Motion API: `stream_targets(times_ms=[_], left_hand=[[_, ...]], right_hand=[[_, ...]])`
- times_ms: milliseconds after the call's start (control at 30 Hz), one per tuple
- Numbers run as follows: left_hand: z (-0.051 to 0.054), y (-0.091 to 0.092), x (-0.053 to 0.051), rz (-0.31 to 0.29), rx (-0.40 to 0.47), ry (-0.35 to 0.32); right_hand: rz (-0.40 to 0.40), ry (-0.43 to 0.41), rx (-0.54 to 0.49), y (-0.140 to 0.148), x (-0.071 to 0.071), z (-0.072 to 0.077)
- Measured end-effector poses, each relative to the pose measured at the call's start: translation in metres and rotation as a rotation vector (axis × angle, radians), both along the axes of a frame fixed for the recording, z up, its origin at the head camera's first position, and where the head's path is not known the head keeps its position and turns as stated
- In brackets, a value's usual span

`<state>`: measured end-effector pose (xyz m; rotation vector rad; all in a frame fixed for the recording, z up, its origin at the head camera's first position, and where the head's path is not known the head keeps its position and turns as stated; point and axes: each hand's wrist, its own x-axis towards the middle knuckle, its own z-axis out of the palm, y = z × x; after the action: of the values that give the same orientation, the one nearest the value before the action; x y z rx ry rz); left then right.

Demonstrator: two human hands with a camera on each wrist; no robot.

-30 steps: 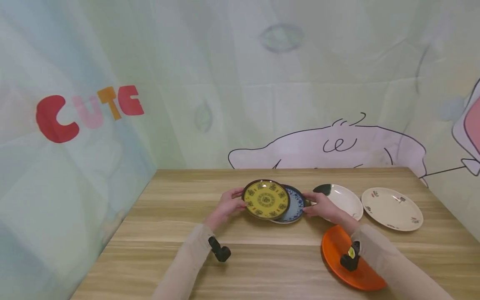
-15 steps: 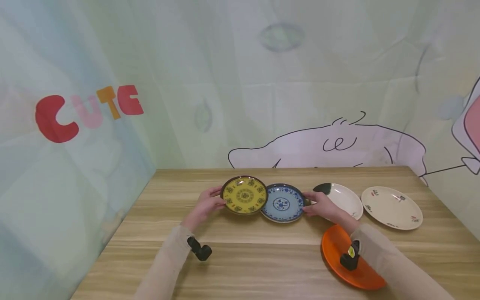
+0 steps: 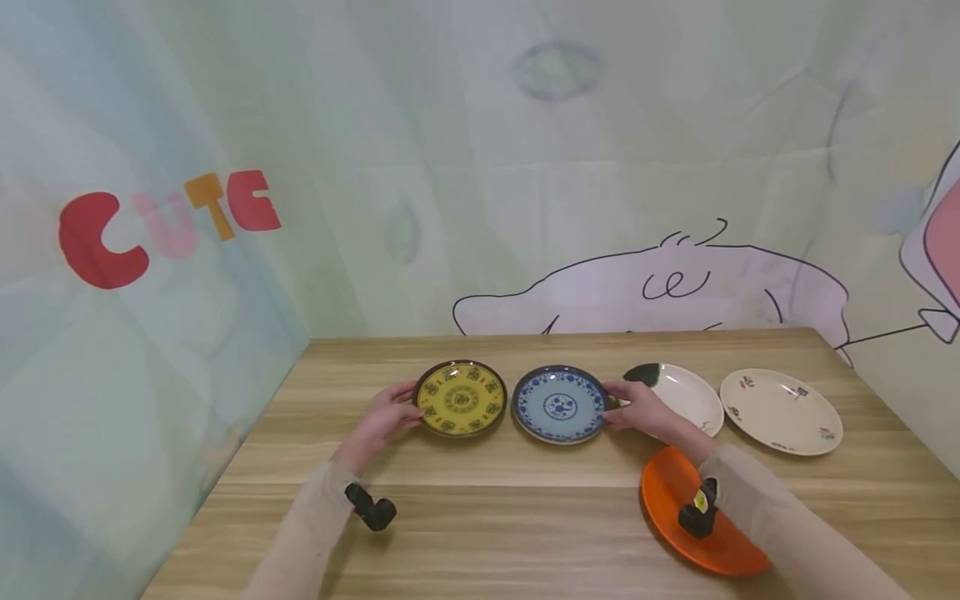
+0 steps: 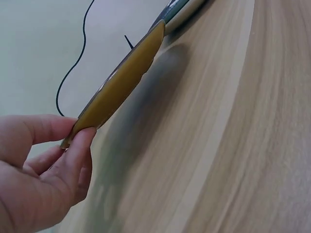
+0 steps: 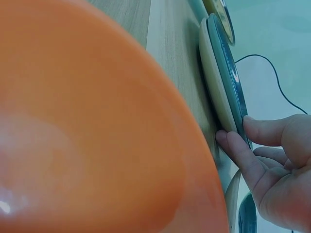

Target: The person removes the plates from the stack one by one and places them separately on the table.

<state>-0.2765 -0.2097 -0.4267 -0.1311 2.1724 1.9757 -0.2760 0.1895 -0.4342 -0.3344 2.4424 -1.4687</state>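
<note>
My left hand [image 3: 384, 418] pinches the left rim of a yellow plate [image 3: 461, 399] with a dark edge and a ring of dark motifs. In the left wrist view a gap and a shadow show under that plate [image 4: 116, 80], so it hangs tilted just over the table. To its right lies a blue plate [image 3: 559, 405] with a floral border. My right hand [image 3: 643, 412] holds it by the right rim, thumb above and fingers at the edge. The right wrist view shows a cream plate [image 5: 214, 77] directly beneath the blue-green one.
A white plate [image 3: 688, 398] with a dark green patch lies behind my right hand. Farther right is a cream oval plate [image 3: 782, 412]. An orange plate [image 3: 675, 521] sits near me, partly under my right forearm. The wooden table [image 3: 480, 525] meets a printed curtain [image 3: 390, 167] behind.
My left hand has drawn the yellow plate leftward off the blue plate and lowered it. The blue plate now shows whole. My right hand has stayed at the blue plate's rim.
</note>
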Motion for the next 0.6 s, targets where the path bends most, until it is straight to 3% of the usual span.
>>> stream_targets(times_ms=[300,600], left_hand=[[-0.01,-0.007,-0.001,-0.017,-0.011,-0.032],[-0.015,-0.005,-0.002,0.006,-0.048,-0.032]], right_hand=[[-0.021,-0.004,0.025,-0.001,-0.001,-0.002],[-0.033,0.0,0.035,-0.002,-0.001,-0.002]])
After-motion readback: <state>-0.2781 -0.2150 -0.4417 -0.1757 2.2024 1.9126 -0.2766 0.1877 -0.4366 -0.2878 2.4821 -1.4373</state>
